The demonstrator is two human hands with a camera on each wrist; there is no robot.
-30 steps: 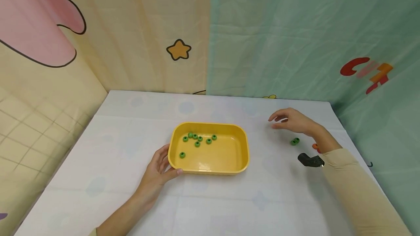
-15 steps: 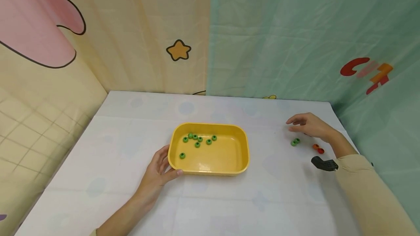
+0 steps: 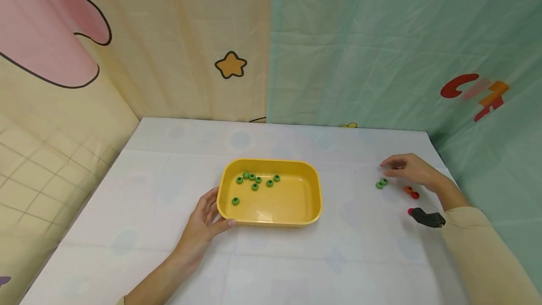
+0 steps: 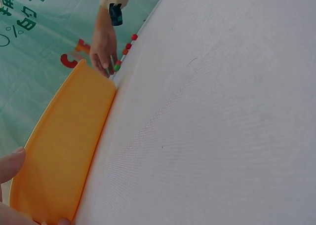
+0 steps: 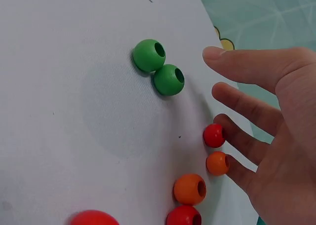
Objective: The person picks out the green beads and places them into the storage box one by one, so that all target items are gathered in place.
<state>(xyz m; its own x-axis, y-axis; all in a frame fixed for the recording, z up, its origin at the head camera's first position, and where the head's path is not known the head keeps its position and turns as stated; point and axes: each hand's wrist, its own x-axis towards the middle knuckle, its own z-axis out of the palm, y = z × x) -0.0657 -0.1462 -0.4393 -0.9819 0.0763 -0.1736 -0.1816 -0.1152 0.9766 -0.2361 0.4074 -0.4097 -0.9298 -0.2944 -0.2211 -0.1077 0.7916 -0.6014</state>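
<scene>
- Yellow plastic, the tray [image 3: 271, 213] is being steadied at centre frame in the head view, its near left corner being gripped by the left hand [image 3: 206, 218], thumb laid along the front wall and fingers against the left wall; the hold looks meant to keep the tray from sliding on the smooth white table [image 3: 169, 248].
- Eight green beads [image 3: 254, 180] are being kept in the tray, most clustered toward its upper left part, one lying apart nearer the left wall.
- Two more green beads, the green pair [image 3: 381, 183], are lying touching each other on the table right of the tray, well apart from it.
- The right hand [image 3: 412, 172] is being held relaxed and empty at the right of the frame, just above and beside the green pair; in the right wrist view its fingers [image 5: 256, 67] are seen outstretched, the nearest tip close to the green pair [image 5: 159, 67] but not touching.
- Red and orange beads [image 5: 197, 185] are lying under and beside the lower fingers, at lower centre of that view; whether a finger is touching one cannot be told.
- In the left wrist view the tray wall [image 4: 64, 146] is filling the lower left, with the right hand [image 4: 103, 50] seen beyond it at upper left.
- A printed fabric backdrop [image 3: 360, 36] is being hung behind the table.
</scene>
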